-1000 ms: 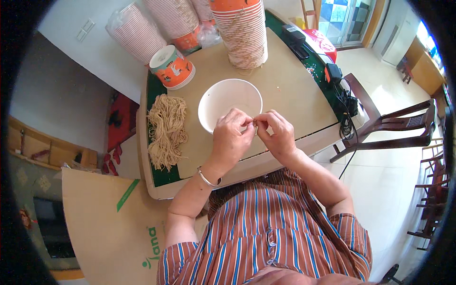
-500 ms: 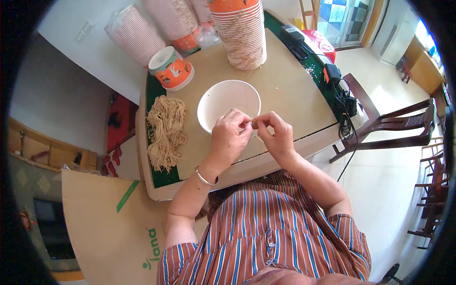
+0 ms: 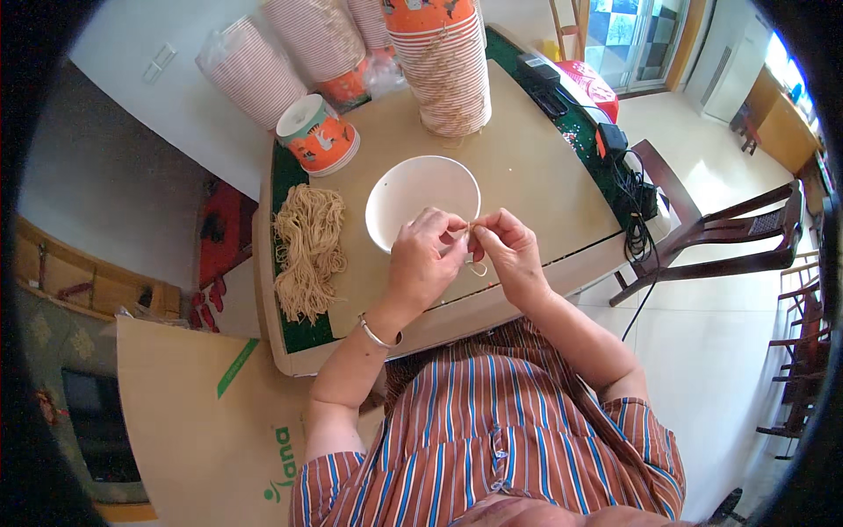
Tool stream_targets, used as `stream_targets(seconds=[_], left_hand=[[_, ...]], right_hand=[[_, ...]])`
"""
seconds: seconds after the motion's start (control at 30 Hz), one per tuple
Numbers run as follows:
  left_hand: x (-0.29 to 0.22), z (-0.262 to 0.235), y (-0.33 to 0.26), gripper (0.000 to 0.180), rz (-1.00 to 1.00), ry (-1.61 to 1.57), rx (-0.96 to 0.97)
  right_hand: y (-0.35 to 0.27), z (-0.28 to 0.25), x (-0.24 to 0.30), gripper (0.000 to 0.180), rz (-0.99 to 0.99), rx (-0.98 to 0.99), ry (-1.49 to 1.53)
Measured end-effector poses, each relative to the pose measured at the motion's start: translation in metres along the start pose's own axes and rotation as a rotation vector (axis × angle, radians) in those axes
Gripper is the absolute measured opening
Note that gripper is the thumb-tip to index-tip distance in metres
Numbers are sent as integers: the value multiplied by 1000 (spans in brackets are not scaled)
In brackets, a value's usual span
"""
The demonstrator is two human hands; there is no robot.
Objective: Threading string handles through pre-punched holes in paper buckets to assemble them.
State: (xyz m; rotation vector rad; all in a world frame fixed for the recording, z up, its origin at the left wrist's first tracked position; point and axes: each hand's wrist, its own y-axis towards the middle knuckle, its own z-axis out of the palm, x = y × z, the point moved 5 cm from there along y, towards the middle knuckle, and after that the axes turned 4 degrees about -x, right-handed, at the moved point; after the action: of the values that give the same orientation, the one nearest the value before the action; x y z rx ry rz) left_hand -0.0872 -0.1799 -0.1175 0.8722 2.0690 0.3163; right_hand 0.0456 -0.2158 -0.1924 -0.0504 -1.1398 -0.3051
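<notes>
Over the near rim of a white-lined paper tub, my two hands meet fingertip to fingertip. A thin cream string is pinched between them, and a small loop of it hangs below the fingers. My left hand, with a bangle at the wrist, is closed on the string. My right hand pinches it from the other side; the exact spot of the pinch is partly hidden by the fingertips. Left of the tub lies a loose bundle of cream strings on the table.
A tall stack of nested tubs stands behind the open one. To its left are upturned orange-and-green tubs and bagged stacks. Black cables and adapters line the table's right edge. A wooden chair stands at right.
The fingertips have shifted slightly against each other, and the string's loop below them now shows more plainly. The view has tilted a little; the tubs and bundle stay put.
</notes>
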Motion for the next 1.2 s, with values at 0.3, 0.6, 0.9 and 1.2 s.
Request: stream_targets(seconds=[0.3, 0.6, 0.9, 1.2], left_hand=[[5, 1, 1, 13, -15, -54, 15], [4, 1, -1, 14, 8, -10, -24], [6, 1, -2, 10, 6, -30, -43], [7, 0, 0, 6, -16, -65, -40]], right_hand=[[-2, 0, 8, 3, -139, -65, -238], [-3, 6, 23, 9, -543, -80, -532], [-4, 8, 21, 9, -568, -100, -536], [-4, 3, 7, 3, -144, -17, -92]])
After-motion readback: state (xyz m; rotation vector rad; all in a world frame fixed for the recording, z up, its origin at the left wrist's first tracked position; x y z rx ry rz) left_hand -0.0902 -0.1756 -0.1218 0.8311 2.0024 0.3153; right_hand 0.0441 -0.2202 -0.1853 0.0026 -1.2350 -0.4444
